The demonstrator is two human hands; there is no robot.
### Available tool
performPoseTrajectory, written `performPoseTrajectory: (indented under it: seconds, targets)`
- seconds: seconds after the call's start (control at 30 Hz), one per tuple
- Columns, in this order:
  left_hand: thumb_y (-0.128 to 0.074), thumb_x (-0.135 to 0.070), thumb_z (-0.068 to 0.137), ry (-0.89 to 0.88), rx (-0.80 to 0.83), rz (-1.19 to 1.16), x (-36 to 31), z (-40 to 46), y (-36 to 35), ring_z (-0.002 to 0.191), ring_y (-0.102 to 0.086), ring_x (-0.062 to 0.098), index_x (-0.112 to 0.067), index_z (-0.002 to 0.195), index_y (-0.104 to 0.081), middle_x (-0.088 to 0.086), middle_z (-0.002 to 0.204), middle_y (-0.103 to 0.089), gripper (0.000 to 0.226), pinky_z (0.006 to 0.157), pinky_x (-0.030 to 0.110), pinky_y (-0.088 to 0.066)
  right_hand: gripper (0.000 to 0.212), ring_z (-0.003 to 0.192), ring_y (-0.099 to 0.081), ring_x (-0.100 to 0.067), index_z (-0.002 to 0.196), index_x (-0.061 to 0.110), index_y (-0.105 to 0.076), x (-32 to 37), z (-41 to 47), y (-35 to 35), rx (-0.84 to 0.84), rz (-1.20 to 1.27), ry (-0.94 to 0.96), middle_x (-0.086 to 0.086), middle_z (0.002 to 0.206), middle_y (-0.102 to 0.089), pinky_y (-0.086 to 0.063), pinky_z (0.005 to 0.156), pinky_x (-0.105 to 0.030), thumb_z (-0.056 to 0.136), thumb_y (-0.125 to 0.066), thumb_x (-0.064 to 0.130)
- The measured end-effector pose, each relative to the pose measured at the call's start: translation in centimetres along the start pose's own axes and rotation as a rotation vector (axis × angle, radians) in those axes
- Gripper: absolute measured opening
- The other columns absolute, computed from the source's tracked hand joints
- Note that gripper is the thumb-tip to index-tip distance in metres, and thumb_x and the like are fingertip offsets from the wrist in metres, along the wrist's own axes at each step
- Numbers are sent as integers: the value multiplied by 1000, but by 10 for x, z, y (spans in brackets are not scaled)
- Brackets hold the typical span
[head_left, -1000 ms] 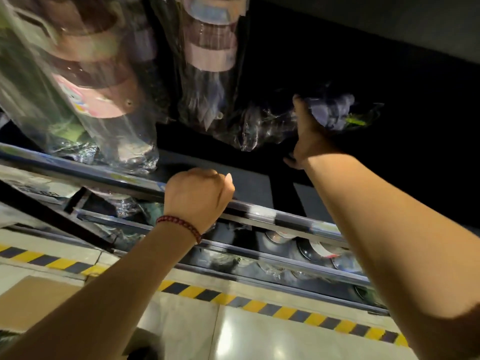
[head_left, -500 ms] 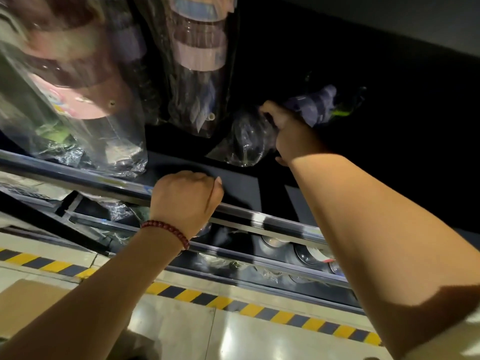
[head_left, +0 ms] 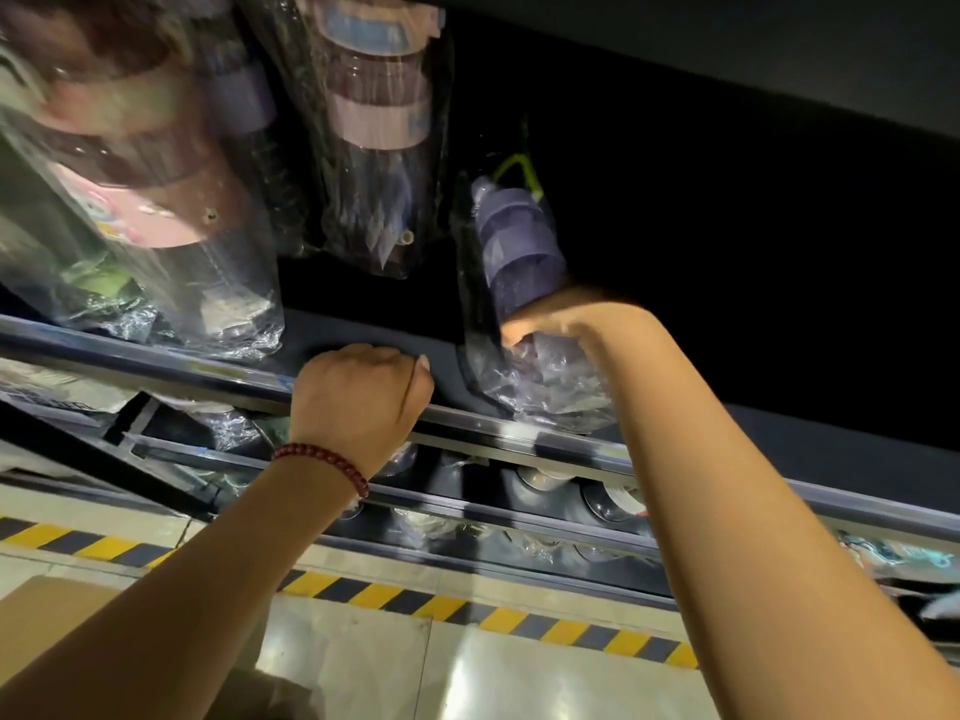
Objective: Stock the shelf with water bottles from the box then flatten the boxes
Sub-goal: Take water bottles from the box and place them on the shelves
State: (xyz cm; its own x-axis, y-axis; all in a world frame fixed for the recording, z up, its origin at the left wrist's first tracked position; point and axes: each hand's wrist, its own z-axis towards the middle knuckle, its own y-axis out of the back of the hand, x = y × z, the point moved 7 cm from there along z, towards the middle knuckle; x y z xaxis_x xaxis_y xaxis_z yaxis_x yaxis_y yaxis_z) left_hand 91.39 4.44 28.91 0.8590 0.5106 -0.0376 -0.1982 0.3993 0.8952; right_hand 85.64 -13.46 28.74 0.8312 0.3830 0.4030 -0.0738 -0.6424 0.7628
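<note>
A plastic-wrapped water bottle [head_left: 511, 241] with a purple lid and green strap stands upright on the dark shelf [head_left: 779, 439], near its front rail. My right hand [head_left: 561, 314] grips the bottle around its middle. My left hand [head_left: 363, 397] is curled in a fist around the metal shelf rail [head_left: 524, 433]. Two more wrapped bottles stand to the left: a pink-lidded one [head_left: 156, 210] and a blue-and-pink one [head_left: 379, 111].
Lower shelves [head_left: 519, 517] below the rail hold more wrapped bottles. A yellow-and-black hazard strip [head_left: 467, 610] runs along the tiled floor. A cardboard box corner [head_left: 47, 615] shows at the lower left. The right part of the shelf is dark.
My right hand has pulled the purple-lidded bottle from lying at the back and stood it upright at the shelf front. My left hand has stayed on the rail.
</note>
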Motion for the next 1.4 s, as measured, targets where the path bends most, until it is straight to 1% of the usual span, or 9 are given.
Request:
performPoseTrajectory:
  seconds: [0.07,0.2,0.43,0.57,0.77,0.97,1.07,1.27,1.4]
  targets:
    - [-34,-27,88,2,3,-12,0,0,0,40,-48,24,-13,45,-49,4,42,-49,47,44,25,-36,104,111,-55,-29,141,3,-33,-4,2,-8,-43,74,-54,-10,132,-50,-48,88,-31,59,-83,45]
    - [-33,-27,87,8,6,-13,1,1,0,40,-46,24,-13,44,-47,4,41,-46,47,45,24,-32,52,73,-55,-13,113,16,-50,-16,-6,-1,-189,221,6,3,105,-61,-41,62,-17,74,-74,39]
    - [-32,-26,84,14,51,45,0,2,-3,37,-41,22,-14,41,-43,2,39,-41,46,46,22,-22,98,134,-38,-23,148,18,-22,-15,-36,35,-530,671,197,-4,149,-36,-33,107,-27,72,-81,37]
    - [-31,-27,85,23,79,46,0,2,-3,36,-38,20,-14,40,-43,0,37,-39,48,44,21,-25,101,106,-59,-32,129,30,-41,-2,-31,31,-576,909,279,-15,127,-59,-49,94,-45,41,-82,56]
    - [-30,-28,85,16,91,57,0,2,-4,38,-42,22,-16,40,-41,0,37,-41,48,45,21,-23,102,113,-59,-34,134,13,-41,-4,-9,19,-583,1194,424,-14,126,-59,-51,89,-57,44,-90,23]
    - [-32,-28,84,14,85,40,0,3,-3,38,-43,23,-17,40,-39,0,37,-41,46,46,21,-23,81,94,-62,-16,129,13,-53,-20,10,-16,-362,933,172,0,119,-63,-52,74,-12,58,-89,29]
    - [-32,-28,85,13,78,37,-1,3,-2,39,-43,22,-18,42,-37,0,37,-41,44,47,23,-25,69,101,-65,-18,125,14,-60,-32,10,-52,29,813,23,-5,122,-64,-54,84,-24,68,-80,46]
    - [-33,-27,84,25,84,33,0,3,-2,38,-45,22,-17,41,-42,1,37,-43,46,46,23,-30,74,120,-46,-12,143,14,-30,-10,7,-22,-227,664,272,3,135,-44,-36,92,-11,83,-73,16]
    - [-33,-28,85,19,83,44,0,2,-4,41,-44,23,-17,41,-40,0,38,-42,45,47,24,-26,77,99,-56,-9,132,20,-38,-13,6,-16,-414,550,309,7,114,-52,-42,81,-10,69,-84,21]
